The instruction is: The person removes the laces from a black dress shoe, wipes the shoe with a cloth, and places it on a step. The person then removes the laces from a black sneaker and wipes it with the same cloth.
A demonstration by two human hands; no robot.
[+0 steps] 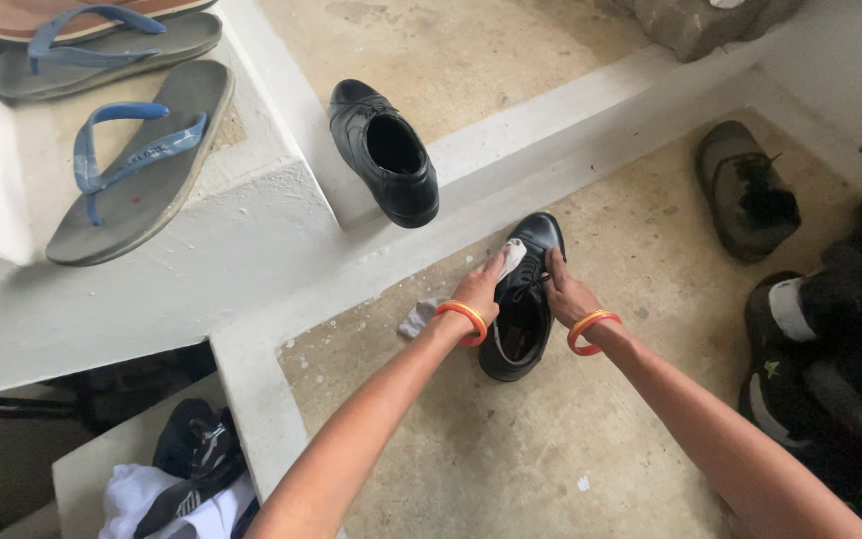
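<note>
Black dress shoe on the concrete floor. Left hand closed on a white cloth, pressed against its laces; right hand gripping its side.

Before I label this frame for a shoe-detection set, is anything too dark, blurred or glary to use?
Head view: soft even daylight, no hard shadows; the black dress shoe under both hands is sharp with mild sheen on its toe; the dark shoe pile at right lacks detail; the wide lens bends edges.
</note>
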